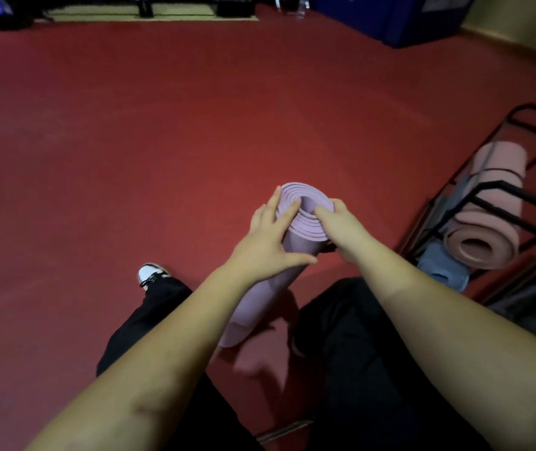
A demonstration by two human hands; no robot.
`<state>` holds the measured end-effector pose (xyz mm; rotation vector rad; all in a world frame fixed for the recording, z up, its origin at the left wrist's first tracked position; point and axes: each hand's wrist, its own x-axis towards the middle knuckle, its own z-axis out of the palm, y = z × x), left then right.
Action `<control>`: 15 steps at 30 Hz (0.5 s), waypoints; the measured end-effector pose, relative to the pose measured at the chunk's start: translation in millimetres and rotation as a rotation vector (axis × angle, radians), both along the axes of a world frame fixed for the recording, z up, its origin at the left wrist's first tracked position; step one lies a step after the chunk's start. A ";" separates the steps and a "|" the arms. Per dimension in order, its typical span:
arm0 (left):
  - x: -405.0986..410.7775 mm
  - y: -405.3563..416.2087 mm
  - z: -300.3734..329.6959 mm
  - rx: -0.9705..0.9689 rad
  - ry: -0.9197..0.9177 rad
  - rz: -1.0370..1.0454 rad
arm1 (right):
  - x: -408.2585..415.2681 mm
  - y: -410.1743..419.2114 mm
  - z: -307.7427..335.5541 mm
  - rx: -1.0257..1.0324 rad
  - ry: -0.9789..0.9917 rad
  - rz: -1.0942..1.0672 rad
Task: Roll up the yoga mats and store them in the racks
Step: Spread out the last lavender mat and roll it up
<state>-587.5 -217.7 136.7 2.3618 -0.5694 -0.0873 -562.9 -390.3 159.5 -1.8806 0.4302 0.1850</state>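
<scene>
Red floor [162, 141] carrying everything. Black rack [501, 203] sitting at floor's right edge, holding rolled pink mat [488, 209], blue-grey roll [439, 271] lying just below it. Rolled lilac mat [257, 294] standing tilted on floor between person's legs, near rack. Left hand [266, 242] gripping roll's top from left side, fingers [288, 211] curling over rim. Right hand [341, 226] gripping rim from right, fingers reaching into spiral end. White shoe [149, 275] planting left of mat.
</scene>
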 end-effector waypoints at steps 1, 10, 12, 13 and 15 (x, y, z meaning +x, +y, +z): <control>11.3 -7.7 1.6 0.149 -0.060 -0.060 | 2.5 -13.0 -2.5 0.030 0.019 0.003; 85.2 -179.7 10.9 0.675 -0.147 -0.408 | 24.5 -175.0 -72.9 0.452 0.198 -0.199; 94.3 -220.4 -3.6 0.718 -0.120 -0.473 | 21.4 -213.6 -100.4 0.616 0.189 -0.246; 95.7 -235.5 -11.1 0.735 -0.108 -0.505 | 16.8 -228.7 -114.1 0.674 0.183 -0.267; 98.4 -278.2 -35.0 0.755 -0.103 -0.584 | 0.7 -268.1 -152.6 0.803 0.161 -0.357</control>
